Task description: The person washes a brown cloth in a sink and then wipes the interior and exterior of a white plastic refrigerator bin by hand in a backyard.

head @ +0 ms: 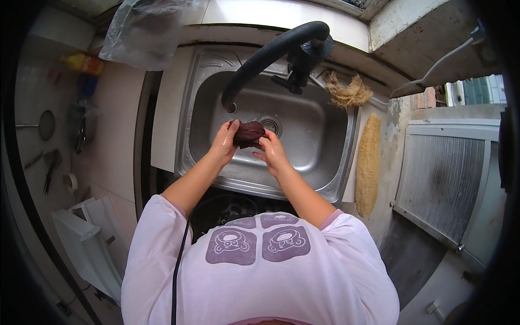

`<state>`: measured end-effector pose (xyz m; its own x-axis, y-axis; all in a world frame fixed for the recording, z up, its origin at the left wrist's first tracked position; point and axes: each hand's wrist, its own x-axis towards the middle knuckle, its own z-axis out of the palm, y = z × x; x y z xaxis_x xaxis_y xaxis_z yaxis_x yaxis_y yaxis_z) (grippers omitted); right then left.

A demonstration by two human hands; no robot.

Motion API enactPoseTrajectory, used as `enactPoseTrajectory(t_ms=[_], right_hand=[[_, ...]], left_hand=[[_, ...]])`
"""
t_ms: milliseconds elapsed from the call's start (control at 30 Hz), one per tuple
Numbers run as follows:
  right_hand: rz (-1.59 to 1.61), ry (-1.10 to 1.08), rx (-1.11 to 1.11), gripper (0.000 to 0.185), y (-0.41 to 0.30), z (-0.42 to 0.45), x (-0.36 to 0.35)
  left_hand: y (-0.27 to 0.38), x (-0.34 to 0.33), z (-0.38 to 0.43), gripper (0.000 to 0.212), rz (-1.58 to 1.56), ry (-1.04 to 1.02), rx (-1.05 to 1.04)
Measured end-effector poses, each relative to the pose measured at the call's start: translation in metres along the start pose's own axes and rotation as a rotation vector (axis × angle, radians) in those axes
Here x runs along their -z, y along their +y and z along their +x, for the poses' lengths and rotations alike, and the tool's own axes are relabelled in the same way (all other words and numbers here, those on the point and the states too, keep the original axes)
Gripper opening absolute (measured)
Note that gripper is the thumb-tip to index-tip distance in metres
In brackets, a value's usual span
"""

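A dark maroon cloth [249,134], bunched up, is held between both hands over a stainless steel sink [300,162]. My left hand [224,142] grips its left end, with the thumb on top. At the cloth's right end, my right hand [273,152] pinches it near the thumb, the lower fingers partly spread. Just behind the cloth lies the round drain strainer [269,126]. The black curved faucet spout [260,61] arches over the basin, its mouth a little above and left of the cloth. No running water can be made out.
The faucet's lever [286,84] points over the basin. A clump of fibrous loofah [348,91] sits at the sink's back right corner, and a long whole loofah [368,164] lies to the right. A clear plastic bag [142,36] is at the back left. A black cable [178,264] hangs over my left side.
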<state>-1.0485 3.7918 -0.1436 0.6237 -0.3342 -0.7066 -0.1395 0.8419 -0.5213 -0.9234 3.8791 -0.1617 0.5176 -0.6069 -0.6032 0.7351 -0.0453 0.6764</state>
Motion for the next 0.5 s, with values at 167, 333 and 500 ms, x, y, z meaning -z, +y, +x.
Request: enactPoseTrajectory(t_ms=[167,333,500], right_hand=[[0.487,-0.014,-0.086,0.045,-0.009,0.012,0.007],[0.278,0.073,-0.197,0.048,-0.044,-0.001,-0.004],[0.429,0.209,0.188,0.028,-0.029,0.032,-0.014]], left_hand=[[0.011,-0.040,-0.012,0.022,0.761,-0.117,-0.412],[0.005,-0.046,-0.003,0.022,0.991,-0.148,-1.015],[0.002,-0.063,-0.010,0.019,0.636,-0.066,-0.486]])
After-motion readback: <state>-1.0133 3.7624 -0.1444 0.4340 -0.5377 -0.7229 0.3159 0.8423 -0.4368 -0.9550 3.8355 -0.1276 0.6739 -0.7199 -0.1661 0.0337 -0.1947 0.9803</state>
